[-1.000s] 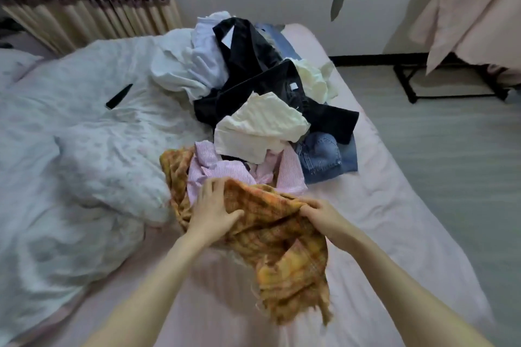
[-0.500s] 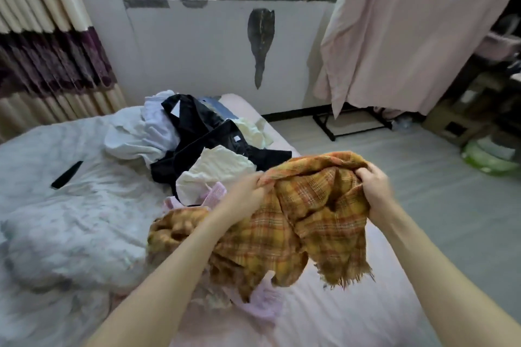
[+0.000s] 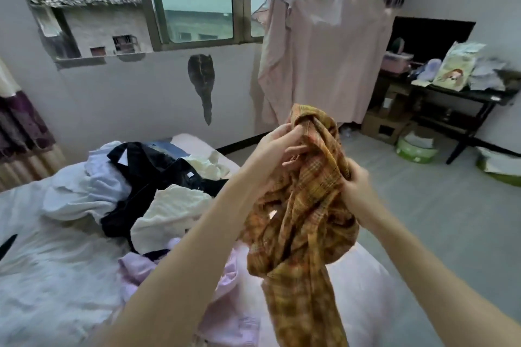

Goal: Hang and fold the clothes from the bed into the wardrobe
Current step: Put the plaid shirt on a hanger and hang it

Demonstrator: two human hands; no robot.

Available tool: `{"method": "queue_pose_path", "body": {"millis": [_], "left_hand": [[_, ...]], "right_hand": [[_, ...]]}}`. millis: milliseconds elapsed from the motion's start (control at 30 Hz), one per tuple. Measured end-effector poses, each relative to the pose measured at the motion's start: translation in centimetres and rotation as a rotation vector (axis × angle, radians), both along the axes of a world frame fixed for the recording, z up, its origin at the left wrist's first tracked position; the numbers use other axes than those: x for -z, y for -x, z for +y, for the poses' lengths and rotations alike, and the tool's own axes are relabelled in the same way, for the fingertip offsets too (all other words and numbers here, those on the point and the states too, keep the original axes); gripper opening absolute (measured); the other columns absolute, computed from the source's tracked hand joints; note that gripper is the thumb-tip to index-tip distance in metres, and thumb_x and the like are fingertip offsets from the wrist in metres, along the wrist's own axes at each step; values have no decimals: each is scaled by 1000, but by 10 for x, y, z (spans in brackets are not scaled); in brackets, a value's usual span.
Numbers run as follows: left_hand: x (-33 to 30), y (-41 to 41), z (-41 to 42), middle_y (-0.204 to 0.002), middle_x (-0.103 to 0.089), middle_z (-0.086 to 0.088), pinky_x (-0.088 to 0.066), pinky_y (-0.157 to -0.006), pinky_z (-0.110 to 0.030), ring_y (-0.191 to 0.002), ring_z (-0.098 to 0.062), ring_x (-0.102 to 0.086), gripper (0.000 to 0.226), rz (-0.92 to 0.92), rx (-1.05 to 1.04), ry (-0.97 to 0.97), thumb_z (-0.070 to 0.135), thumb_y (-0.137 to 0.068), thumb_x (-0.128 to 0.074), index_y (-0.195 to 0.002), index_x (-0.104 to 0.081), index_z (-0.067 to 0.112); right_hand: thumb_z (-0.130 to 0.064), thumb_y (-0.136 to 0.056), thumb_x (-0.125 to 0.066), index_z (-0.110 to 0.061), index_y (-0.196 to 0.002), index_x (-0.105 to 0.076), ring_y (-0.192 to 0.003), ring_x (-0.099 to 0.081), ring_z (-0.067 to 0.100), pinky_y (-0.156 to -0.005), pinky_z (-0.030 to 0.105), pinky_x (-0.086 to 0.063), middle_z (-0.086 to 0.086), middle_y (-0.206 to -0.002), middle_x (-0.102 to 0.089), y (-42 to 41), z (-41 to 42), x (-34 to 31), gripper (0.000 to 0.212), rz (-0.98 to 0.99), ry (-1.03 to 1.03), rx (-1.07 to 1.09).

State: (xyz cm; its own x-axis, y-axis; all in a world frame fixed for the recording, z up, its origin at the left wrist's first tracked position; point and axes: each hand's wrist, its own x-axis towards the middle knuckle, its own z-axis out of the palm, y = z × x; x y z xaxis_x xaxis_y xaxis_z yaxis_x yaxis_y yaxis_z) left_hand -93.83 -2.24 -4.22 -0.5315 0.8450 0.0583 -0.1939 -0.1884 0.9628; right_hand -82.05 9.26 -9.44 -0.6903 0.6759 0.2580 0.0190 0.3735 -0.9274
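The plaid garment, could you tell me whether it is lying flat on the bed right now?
No, the plaid garment is lifted above the bed, bunched between the left hand and right hand.

Clothes pile blocks my left; hanging pink sheet ahead; open floor to my right.

Two hands, one plaid garment, one bed.
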Motion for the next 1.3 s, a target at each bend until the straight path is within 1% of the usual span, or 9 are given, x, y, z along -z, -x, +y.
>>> {"method": "queue_pose_path", "body": {"millis": [267,433,600,700,800,900,1000,1100,1300], "left_hand": [[67,-73,36,-130,-47,19,-43,-94,-19,-116,0,-51,76,317,358,293,62,-73,-66,-138,-33,40],[72,-133,79,-94,-70,12,-49,-57,-8,-72,6,-66,10,234,186,312,34,-91,-60,-100,-63,31],[70,-203,112,-86,-74,-1,-57,-66,-27,-78,-15,-71,18,-21,265,355,31,-96,-53,-89,-67,22],[66,-253,130,-98,-70,-13,-56,-67,-37,-86,-26,-68,23,-237,335,416,30,-98,-49,-103,-61,11],[63,-300,140,-91,-69,-17,-53,-59,-38,-81,-27,-66,37,-380,443,493,35,-100,-42,-102,-59,2],[63,-338,145,-84,-71,-16,-55,-55,-36,-77,-26,-67,40,-422,567,546,36,-100,-43,-102,-59,-1],[71,-370,149,-103,-68,-14,-54,-64,-35,-89,-24,-66,43,-360,648,547,37,-98,-46,-122,-54,2],[92,-380,153,-118,-66,-9,-50,-92,-35,-110,-22,-62,53,-110,787,524,48,-91,-52,-127,-55,9],[144,-396,141,-129,-56,-1,-54,-86,-31,-111,-18,-63,85,99,1204,549,42,-69,-79,-138,-31,33]], "right_hand": [[-20,-97,-50,-11,-99,-64,-75,-72,20,-57,27,-57,4,-80,-74,-94,57,14,17,91,535,79],[-22,-102,-36,-16,-108,-60,-83,-70,16,-65,25,-55,-1,-90,-73,-172,68,34,25,-11,549,165],[-36,-98,-45,-36,-107,-57,-91,-57,-4,-71,16,-49,-2,-120,-60,-278,62,48,15,-247,259,389],[-63,-80,-54,-29,-149,-22,-137,-25,3,-114,29,-25,-14,-150,-22,-328,42,56,83,-279,250,358],[-68,-71,-61,-37,-149,5,-140,10,-2,-116,30,-3,-23,-152,10,-361,22,71,107,-398,110,318],[-41,-85,-65,-31,-142,-28,-138,-28,9,-109,19,-30,-12,-145,-34,-386,11,84,69,-353,88,432],[-16,-96,-48,-29,-111,-51,-93,-58,4,-64,0,-40,-20,-96,-56,-419,9,94,19,-270,146,668],[-17,-98,-42,-30,-90,-52,-74,-58,-4,-53,3,-39,-9,-88,-60,-450,11,96,19,-149,301,843],[-16,-96,-43,-13,-83,-60,-78,-64,22,-65,30,-49,5,-79,-66,-490,17,101,22,62,684,1132]]}}
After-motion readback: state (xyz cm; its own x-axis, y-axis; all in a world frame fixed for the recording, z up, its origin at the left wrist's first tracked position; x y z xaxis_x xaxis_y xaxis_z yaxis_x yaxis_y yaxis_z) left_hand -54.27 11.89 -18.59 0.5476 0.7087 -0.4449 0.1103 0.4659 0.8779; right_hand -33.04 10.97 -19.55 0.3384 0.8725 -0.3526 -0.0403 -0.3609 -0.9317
